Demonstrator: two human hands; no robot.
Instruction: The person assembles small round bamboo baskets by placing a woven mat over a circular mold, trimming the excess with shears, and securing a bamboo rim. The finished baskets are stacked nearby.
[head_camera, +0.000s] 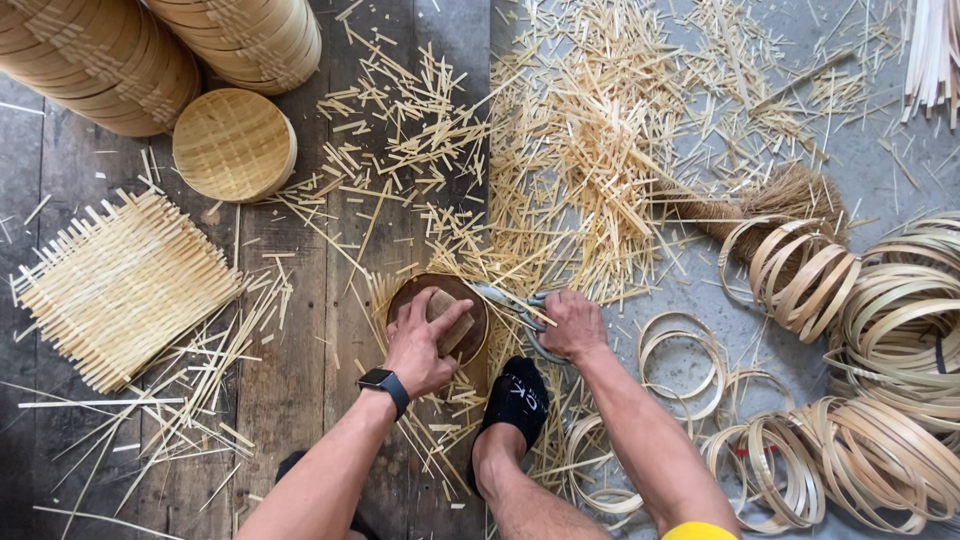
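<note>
My left hand (418, 343), with a dark watch on the wrist, presses a small wooden block (447, 318) down on a round brown disc (470, 295) that lies on a woven bamboo mat. The mat's loose strip ends stick out around the disc. My right hand (573, 323) grips the handles of metal shears (512, 305), whose blades lie at the disc's right edge among the strips. My foot in a black sock (517, 398) rests just below the disc.
A square woven bamboo mat (122, 285) lies at left. Stacks of round bamboo trays (235, 143) stand at the top left. Cut bamboo slivers (590, 130) litter the floor. Many bamboo hoops (880, 330) and a brush (770, 200) lie at right.
</note>
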